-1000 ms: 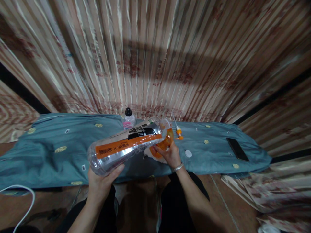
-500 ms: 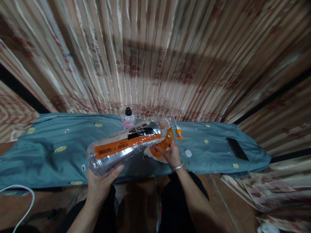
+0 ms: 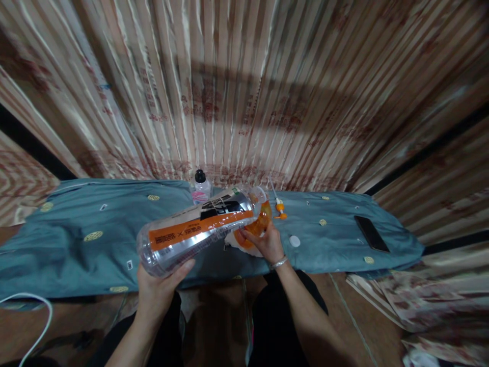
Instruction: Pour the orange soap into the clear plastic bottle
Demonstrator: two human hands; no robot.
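My left hand (image 3: 158,285) is wrapped round the base end of a large clear plastic bottle (image 3: 198,229) with an orange, black and silver label. The bottle is tilted, its neck lower in depth and pointing right, over an orange translucent bottle (image 3: 263,220). Around that orange bottle my right hand (image 3: 270,242) is closed; it stands on a white cloth or tissue (image 3: 250,250). Whether the two mouths touch is hard to make out. An orange and white pump top (image 3: 280,209) with its tube lies just beyond my right hand, and a white round cap (image 3: 294,241) lies beside it.
A blue-green patterned cloth (image 3: 332,255) covers the narrow table. Behind the big bottle stands a small clear bottle with a black cap (image 3: 200,186). A black phone (image 3: 371,233) lies to the right. A pleated curtain (image 3: 237,102) hangs behind; a white cable (image 3: 48,321) loops at lower left.
Both hands keep their hold on the two bottles, which stay almost still. The view has shifted very slightly.
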